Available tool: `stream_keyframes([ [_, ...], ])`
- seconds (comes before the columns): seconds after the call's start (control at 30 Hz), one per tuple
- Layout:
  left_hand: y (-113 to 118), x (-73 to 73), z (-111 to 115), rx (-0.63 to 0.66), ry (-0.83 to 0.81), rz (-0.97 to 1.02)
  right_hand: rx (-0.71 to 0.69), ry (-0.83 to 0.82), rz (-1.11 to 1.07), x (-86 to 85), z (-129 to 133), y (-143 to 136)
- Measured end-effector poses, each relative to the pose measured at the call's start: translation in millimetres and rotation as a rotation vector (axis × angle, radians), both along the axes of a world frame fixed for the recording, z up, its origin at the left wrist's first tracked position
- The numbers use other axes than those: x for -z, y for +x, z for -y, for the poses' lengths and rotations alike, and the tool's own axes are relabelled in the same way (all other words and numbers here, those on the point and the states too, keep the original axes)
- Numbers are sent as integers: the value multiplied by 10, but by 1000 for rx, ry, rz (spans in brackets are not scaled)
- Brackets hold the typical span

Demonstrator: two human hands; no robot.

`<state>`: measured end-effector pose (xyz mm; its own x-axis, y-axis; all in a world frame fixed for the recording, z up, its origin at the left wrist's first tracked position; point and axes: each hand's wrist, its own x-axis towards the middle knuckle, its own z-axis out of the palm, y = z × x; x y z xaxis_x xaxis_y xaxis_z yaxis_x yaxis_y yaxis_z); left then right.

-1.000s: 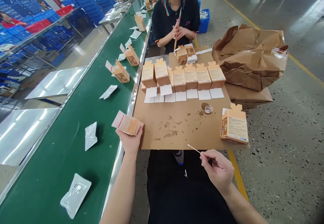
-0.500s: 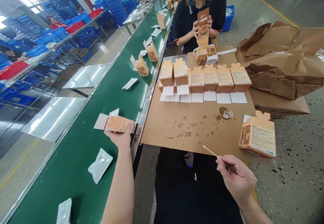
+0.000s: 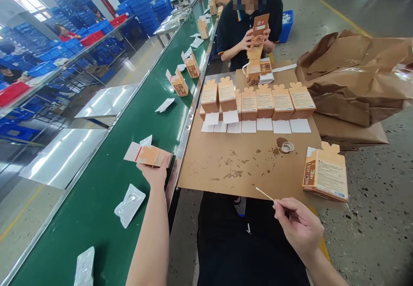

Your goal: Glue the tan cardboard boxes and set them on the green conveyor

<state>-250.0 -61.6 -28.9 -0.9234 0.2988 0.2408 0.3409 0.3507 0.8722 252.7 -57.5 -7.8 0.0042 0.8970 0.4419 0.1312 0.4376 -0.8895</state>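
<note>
My left hand (image 3: 155, 172) is closed around a small orange-brown carton (image 3: 153, 155) over the green conveyor belt (image 3: 106, 208). The carton lies on its side, its white flap pointing left. In my right hand (image 3: 298, 221), thumb and fingers pinch a thin cotton swab (image 3: 265, 193), white tip pointing left, near the front edge of the cardboard sheet (image 3: 200, 165). Beyond the swab, a small clear cup (image 3: 287, 147) sits among brown wet spots. To the right, another carton (image 3: 325, 174) stands with its top flap up.
Several cartons (image 3: 265, 101) stand in a row at the back of the cardboard, white flaps toward me. White pouches (image 3: 130, 205) and more cartons (image 3: 178, 82) lie along the belt. Across the table a co-worker (image 3: 248, 36) holds a carton blank. Crumpled brown paper (image 3: 355, 79) is at right.
The pouches nearest me have shifted slightly up the belt. The view has moved a little; my hands keep hold of the carton and swab.
</note>
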Motion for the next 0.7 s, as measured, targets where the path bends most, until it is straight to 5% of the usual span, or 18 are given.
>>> stream_keyframes([
  [0.17, -65, -51, 12, 21, 83, -97, 30, 20, -18, -36, -30, 51],
  [0.37, -175, 37, 44, 9, -8, -24, 68, 24, 12, -87, -15, 85],
  [0.7, -323, -17, -237, 33, -50, -22, 90, -39, -5, -54, 68, 82],
])
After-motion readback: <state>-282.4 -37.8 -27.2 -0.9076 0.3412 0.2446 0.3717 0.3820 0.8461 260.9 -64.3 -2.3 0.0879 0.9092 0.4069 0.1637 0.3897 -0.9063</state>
